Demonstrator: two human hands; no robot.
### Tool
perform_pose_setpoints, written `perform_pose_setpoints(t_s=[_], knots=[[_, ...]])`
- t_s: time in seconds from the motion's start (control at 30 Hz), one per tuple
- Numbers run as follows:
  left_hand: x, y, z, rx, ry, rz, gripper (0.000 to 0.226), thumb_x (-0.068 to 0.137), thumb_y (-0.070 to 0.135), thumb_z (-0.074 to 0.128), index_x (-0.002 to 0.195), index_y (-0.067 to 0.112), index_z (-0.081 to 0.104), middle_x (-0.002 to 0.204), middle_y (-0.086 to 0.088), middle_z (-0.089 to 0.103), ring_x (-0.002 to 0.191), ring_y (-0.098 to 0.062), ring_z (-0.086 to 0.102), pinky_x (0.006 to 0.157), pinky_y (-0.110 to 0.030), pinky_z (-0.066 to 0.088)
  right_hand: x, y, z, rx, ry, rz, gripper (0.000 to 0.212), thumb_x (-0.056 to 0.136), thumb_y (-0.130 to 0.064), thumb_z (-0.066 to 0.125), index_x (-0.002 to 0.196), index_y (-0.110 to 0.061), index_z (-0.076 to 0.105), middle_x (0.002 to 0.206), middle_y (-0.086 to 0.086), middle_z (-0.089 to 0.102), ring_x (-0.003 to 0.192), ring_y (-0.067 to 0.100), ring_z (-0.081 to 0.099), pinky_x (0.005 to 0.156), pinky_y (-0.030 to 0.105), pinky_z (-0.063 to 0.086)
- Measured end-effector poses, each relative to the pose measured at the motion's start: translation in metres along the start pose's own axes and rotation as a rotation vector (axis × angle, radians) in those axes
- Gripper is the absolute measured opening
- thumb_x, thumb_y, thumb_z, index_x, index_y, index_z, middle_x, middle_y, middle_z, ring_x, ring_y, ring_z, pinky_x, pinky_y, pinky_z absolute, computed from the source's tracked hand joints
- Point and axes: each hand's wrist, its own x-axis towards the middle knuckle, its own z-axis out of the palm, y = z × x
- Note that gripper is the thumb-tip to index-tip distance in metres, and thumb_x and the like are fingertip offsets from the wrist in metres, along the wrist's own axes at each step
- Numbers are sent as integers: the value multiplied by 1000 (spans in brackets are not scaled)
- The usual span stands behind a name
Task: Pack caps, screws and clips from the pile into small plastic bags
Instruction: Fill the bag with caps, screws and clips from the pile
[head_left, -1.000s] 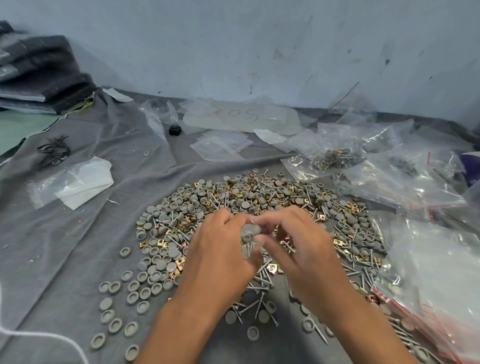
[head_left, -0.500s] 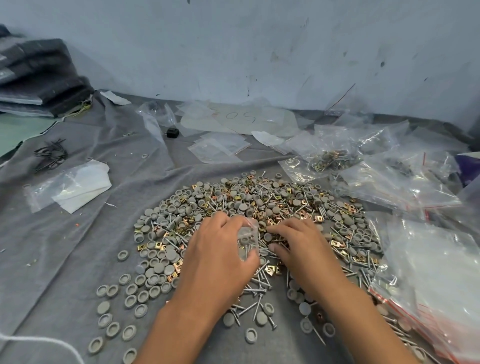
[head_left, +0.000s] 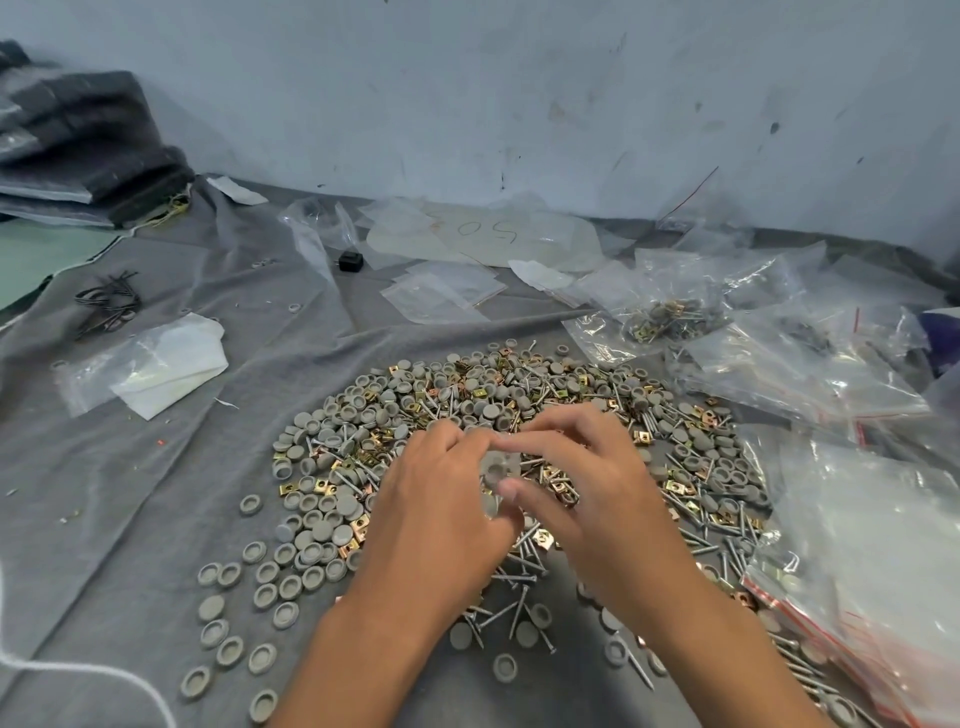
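Hands over pile centre — left hand pinching small bag open, right hand fingertips holding cap at its mouth to drop in

Only legible marking: handwritten "50" in dark marker on a pale translucent plastic sheet lying at the back of the grey cloth-covered surface, near the wall. It sits upside down from this view, so it reads as "0S" or "05" until turned round. Nothing readable on the zip bags, caps, screws or clips; no brands or labels elsewhere.
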Motion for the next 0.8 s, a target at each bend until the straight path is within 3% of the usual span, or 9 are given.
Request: perform_pose_setpoints(t_s=[0.1, 0.2, 0.27, 0.5, 0.7, 0.8], knots=[[-1, -1, -1, -7, 15, -5, 33, 84, 46, 62, 116, 41, 54, 91, 24, 37, 87, -2, 42, 75, -24, 43, 2, 12, -1, 60, -60, 187, 31, 95, -52, 51, 122, -39, 61, 113, -23, 57, 105, -1, 55, 94, 23, 47], [-1, -1, -1, -5, 21, -13, 38, 85, 47, 65, 120, 40, 54, 91, 24, 37, 88, -3, 43, 77, -26, 48, 1, 29, 0, -193, -288, 288, 31, 94, -51, 55, 123, -41, 61, 119, -25, 57, 115, 1, 50, 102, 30, 46], [0, -1, -1, -3, 25, -11, 39, 84, 48, 64, 121, 39, 54, 91, 23, 37, 88, -5, 43, 78, -26, 47, -1, 32, 6, -290, -364, 293, 32, 95, -50, 60, 125, -41, 63, 119, -22, 55, 116, 5, 46, 98, 29, 44], [1, -3, -1, 15, 38, -15, 37, 84, 45, 66, 119, 37, 57, 88, 23, 33, 89, -6, 41, 75, -24, 37, -4, 26, 15, -496, -286, 120, 9, 93, -38, 67, 97, -32, 73, 94, -11, 60, 87, 15, 50, 76, 30, 44], [1, -3, -1, 19, 38, -13, 37, 84, 46, 65, 119, 37, 56, 89, 24, 34, 87, -6, 42, 74, -23, 39, -8, 35, 17, -521, -397, 124, 18, 105, -42, 42, 113, -33, 56, 114, -9, 51, 105, 17, 46, 91, 32, 43], [1, -3, 0, 25, 34, -18, 40, 85, 47, 66, 122, 37, 55, 89, 24, 34, 88, -5, 42, 75, -22, 39, -8, 31, 17, -492, -391, 142, 19, 105, -44, 45, 115, -35, 57, 115, -11, 51, 108, 15, 45, 93, 30, 42]])
